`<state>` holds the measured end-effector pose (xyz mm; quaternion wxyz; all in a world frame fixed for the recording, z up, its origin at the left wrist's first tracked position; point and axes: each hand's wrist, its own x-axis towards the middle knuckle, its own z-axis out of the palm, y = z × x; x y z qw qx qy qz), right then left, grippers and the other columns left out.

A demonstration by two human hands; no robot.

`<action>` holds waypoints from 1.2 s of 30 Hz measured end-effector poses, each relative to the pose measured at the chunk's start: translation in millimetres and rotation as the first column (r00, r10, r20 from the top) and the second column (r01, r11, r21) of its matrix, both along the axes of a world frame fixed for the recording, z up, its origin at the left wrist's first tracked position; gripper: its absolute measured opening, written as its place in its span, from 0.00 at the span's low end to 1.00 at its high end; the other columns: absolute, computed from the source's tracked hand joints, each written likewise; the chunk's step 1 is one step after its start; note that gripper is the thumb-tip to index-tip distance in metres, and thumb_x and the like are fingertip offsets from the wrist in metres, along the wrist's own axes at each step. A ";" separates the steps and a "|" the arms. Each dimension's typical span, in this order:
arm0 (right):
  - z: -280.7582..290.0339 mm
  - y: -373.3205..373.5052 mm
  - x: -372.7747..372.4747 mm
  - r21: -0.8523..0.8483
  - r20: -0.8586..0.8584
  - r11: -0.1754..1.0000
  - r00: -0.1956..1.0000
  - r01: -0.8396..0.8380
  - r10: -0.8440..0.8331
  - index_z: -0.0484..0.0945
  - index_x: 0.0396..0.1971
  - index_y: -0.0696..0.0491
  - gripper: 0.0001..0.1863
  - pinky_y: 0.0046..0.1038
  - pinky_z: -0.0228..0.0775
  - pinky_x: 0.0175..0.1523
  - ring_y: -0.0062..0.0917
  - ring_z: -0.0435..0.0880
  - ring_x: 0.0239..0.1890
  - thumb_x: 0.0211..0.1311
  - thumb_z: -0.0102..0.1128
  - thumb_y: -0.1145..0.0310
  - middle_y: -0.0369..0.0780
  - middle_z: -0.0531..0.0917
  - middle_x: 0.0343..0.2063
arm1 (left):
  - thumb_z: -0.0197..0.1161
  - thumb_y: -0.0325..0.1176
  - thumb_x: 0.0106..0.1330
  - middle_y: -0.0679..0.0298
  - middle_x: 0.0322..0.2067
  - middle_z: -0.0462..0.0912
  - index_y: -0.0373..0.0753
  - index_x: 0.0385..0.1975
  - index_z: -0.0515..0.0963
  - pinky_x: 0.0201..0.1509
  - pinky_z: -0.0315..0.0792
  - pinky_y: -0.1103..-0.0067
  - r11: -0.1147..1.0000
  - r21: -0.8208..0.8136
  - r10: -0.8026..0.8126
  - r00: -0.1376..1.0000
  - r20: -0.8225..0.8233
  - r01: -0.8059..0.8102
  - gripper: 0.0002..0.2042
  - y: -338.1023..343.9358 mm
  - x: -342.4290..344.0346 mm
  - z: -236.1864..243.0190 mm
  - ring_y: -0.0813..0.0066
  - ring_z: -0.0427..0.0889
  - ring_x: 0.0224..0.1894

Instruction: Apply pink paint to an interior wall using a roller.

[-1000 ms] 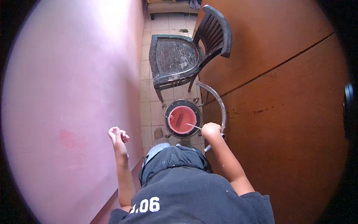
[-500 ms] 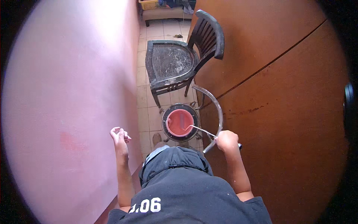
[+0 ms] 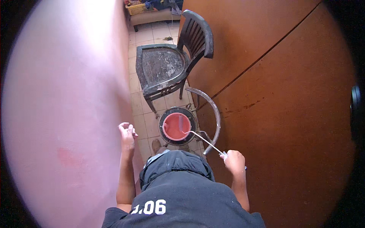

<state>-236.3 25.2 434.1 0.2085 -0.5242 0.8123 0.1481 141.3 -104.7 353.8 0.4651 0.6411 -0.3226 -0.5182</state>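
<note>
In the head view my right hand [image 3: 234,162] grips the handle of a paint roller, whose long thin metal rod [image 3: 207,141] runs up-left into a pink bucket [image 3: 171,133] of pink paint. The roller's head [image 3: 181,121] lies inside the bucket. The bucket stands on a round dark stool [image 3: 161,118] with a curved metal tube [image 3: 217,114] at its right side. My left hand [image 3: 127,133] is raised beside the pink wall, empty, fingers loosely bent and apart.
A worn dark wooden chair [image 3: 161,66] stands just beyond the stool on the tiled floor [image 3: 146,119]. A pink wall [image 3: 68,95] flanks me left, brown wooden panels [image 3: 281,121] right. Far back are a sofa [image 3: 150,17] and a yellow basket [image 3: 138,9].
My right hand has moved back toward my body and to the right with the handle, exposing more rod. The roller head has shifted in the bucket. The chair appears further left as the view shifts.
</note>
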 end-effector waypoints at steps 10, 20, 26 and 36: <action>-10.9 22.0 -1.3 -0.014 0.046 0.997 0.996 0.076 -0.075 0.81 0.26 0.59 0.20 0.41 0.72 0.40 0.45 0.81 0.34 0.55 0.58 0.53 0.51 0.81 0.28 | 0.50 0.36 0.67 0.63 0.30 0.71 0.35 0.42 0.65 0.31 0.72 0.78 0.957 0.055 -0.290 0.952 0.098 0.286 0.11 -17.0 -43.6 -33.9 0.77 0.71 0.27; -71.2 -108.2 27.2 0.421 0.056 0.896 0.990 -0.139 0.127 0.81 0.41 0.53 0.16 0.42 0.74 0.46 0.34 0.82 0.46 0.57 0.51 0.64 0.44 0.81 0.44 | 0.49 0.38 0.67 0.66 0.29 0.68 0.36 0.43 0.66 0.35 0.70 0.78 0.879 0.100 -0.476 0.873 0.108 0.467 0.12 -14.9 -56.6 -49.2 0.78 0.69 0.29; -89.9 -170.1 33.8 0.504 0.118 0.829 0.970 -0.244 0.215 0.80 0.44 0.52 0.18 0.43 0.70 0.52 0.36 0.79 0.50 0.55 0.52 0.63 0.43 0.79 0.48 | 0.49 0.36 0.67 0.62 0.30 0.73 0.35 0.40 0.68 0.34 0.70 0.78 0.932 0.087 -0.358 0.928 0.099 0.351 0.10 -6.8 -45.8 -56.6 0.75 0.72 0.28; -58.7 -207.9 76.5 0.608 -0.080 0.727 0.887 -0.319 0.456 0.81 0.43 0.51 0.16 0.38 0.71 0.50 0.32 0.80 0.49 0.54 0.59 0.65 0.40 0.81 0.45 | 0.48 0.35 0.68 0.69 0.25 0.67 0.38 0.42 0.69 0.34 0.68 0.80 0.946 0.207 -0.270 0.960 0.074 0.250 0.09 16.3 -11.2 -61.3 0.80 0.68 0.28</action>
